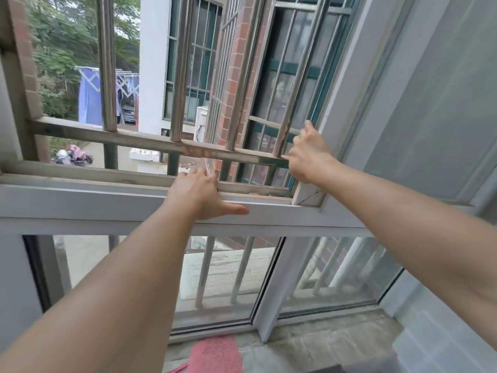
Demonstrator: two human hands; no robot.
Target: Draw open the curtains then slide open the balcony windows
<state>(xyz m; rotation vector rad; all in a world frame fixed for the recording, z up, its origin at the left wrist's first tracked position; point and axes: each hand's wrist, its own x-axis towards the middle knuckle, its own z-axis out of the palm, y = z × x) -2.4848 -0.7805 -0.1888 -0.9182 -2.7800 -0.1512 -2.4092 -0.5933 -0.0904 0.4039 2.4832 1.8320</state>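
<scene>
Two bare arms reached out toward the balcony window. Far on the left, past the metal bars (107,63), were green trees (61,36) and a blue cloth (90,100) hung up outside. Lower down sat a pink scooter (78,154) on the ground.

Next came the left hand (200,193). It lay flat on the white window rail (80,200), with its fingers straight and its thumb stuck out to the side along the rail. It held nothing.

Further right, the right hand (309,157) was up at the edge of the sliding window (341,103). Its fingers were curled around that white edge, near the bottom corner. The sliding window stood on the right side, and the gap to its left was wide open to the bars.

Down below was fixed glass (220,278), and a pink mat (217,354) lay on the gray floor (336,337).
</scene>
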